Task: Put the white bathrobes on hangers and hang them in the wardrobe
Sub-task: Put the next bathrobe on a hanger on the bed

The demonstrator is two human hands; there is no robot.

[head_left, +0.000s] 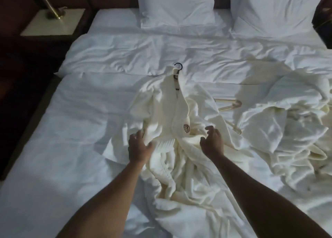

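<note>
Both hands' fingers (143,139) loosely curled on the bathrobe (172,112).

Hanger (178,70) inside the bathrobe (172,112): only the dark hook and a short neck show; shoulders covered by cloth. Second hanger (229,105): 1 end runs under the robe. Left hand (139,146) fingertips buried in fabric. Crumpled heap (287,126) cut by the right edge; cannot tell its count of garments. Lamp (49,4) cropped at top. Emblem (186,128) too small to read.
</note>
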